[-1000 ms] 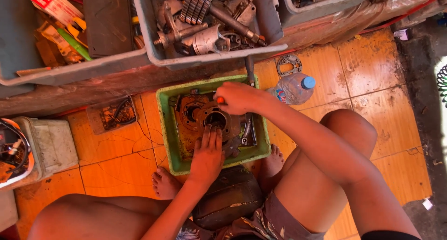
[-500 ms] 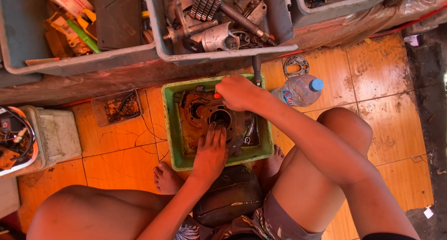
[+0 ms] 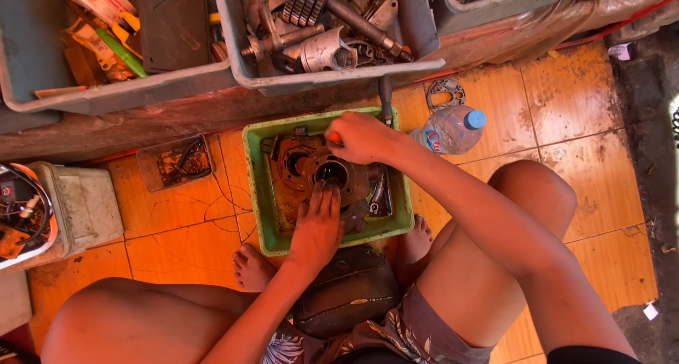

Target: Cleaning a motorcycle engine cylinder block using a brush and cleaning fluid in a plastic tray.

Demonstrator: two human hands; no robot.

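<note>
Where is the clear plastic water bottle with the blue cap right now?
The clear plastic water bottle lies on the orange tiled floor, just right of the green plastic tray, beside the right hand.

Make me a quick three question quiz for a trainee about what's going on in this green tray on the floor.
1. True or false: the left hand rests flat on the rusty metal part in the green tray.
2. What lies on the tiles right of the tray? A) plastic bottle with blue cap B) a hammer C) a paint can
3. What does the right hand grip?

Key: 1 true. 2 A. 3 A tool with an orange handle, held over the part; its working end is hidden.
</note>
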